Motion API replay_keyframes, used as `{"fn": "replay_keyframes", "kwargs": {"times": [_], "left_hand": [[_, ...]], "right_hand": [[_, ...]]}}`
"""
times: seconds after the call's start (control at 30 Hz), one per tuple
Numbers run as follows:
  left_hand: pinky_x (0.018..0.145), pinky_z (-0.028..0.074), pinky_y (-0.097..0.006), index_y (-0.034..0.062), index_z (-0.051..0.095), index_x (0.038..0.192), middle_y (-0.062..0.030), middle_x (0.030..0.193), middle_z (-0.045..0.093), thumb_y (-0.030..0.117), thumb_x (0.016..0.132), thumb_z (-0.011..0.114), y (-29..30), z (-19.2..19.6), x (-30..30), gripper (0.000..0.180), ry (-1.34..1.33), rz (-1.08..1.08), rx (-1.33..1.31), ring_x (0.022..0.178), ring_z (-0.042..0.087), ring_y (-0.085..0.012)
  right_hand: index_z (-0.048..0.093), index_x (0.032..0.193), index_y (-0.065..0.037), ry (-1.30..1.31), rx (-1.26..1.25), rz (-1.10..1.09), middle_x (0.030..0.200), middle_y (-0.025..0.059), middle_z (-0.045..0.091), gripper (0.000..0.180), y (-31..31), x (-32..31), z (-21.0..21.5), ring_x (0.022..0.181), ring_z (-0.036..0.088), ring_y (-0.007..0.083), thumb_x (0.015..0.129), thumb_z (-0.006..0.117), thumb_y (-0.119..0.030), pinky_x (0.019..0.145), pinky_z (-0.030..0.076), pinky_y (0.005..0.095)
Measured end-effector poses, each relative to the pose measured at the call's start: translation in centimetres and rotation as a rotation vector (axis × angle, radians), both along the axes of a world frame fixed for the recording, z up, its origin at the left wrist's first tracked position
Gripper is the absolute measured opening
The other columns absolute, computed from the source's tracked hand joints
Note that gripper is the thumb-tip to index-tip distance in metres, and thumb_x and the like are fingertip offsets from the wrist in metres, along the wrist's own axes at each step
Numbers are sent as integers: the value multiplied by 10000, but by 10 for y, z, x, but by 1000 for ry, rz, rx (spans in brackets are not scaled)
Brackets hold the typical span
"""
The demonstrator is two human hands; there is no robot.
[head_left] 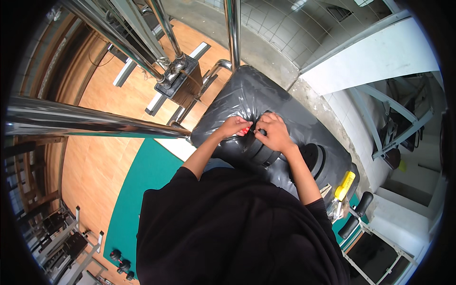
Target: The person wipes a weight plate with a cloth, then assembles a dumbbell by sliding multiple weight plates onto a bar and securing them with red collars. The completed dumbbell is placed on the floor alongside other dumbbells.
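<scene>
A padded bench covered in glossy black, wrinkled plastic lies in front of me. My left hand is closed in a pinch, with a small red thing showing between its fingers; its kind is too small to tell. Close beside it, my right hand curls over the end of a black dumbbell with round weight plates. That dumbbell rests on the bench near my body, partly hidden by my hand. Right of my right forearm stand more round black weight plates.
A yellow-handled tool lies at the bench's right end beside a crumpled clear plastic bag. Chrome posts of a weight machine rise at the left. A green mat covers part of the wood-look floor, with small dumbbells at lower left.
</scene>
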State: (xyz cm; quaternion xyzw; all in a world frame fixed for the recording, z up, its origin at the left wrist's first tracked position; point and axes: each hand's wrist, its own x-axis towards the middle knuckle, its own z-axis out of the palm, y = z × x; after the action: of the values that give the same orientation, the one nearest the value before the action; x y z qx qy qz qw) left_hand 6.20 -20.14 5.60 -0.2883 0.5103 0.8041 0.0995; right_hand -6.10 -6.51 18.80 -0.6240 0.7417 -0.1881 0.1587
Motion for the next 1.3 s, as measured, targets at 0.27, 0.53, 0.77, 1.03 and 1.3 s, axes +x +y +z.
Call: {"fn": "replay_keyframes", "kwargs": {"times": [0.27,0.53,0.77,1.03,1.3], "left_hand": [[570,549,-303,-45,586,887,-153,693,635,583,928,288,-15,4,-17,696,-173,-171,-179,593,633,-203],[853,519,-273,-4,563,1081,-71,1085,610,283,920,574,-29,-7,16,330,93,-175,221,940,619,-134],[638,565,-261,-2,561,1002,-81,876,622,397,881,618,-12,-12,7,421,-63,-65,-50,672,606,-94],[630,580,-316,5,580,1051,-52,933,577,265,897,618,-12,-2,6,304,14,127,186,682,580,-101],[761,553,-287,62,457,1285,-56,1070,587,131,908,587,-8,5,18,405,56,101,23,887,612,-130]], "right_hand": [[618,768,-107,22,1,-12,880,39,573,134,-4,-1,-3,1041,516,245,730,627,-235,964,355,421],[613,759,-109,18,-4,-16,866,36,573,129,-5,-2,-3,1018,520,243,719,635,-230,926,371,408],[612,750,-111,35,-32,-1,849,35,569,126,-5,-2,-6,996,525,242,716,637,-230,912,377,392],[609,751,-109,39,-22,-16,855,36,570,133,-5,-2,-6,1004,520,239,718,639,-234,924,372,407],[616,760,-113,39,-7,-13,873,39,568,133,-5,-1,-5,1026,517,241,718,641,-236,936,367,417]]}}
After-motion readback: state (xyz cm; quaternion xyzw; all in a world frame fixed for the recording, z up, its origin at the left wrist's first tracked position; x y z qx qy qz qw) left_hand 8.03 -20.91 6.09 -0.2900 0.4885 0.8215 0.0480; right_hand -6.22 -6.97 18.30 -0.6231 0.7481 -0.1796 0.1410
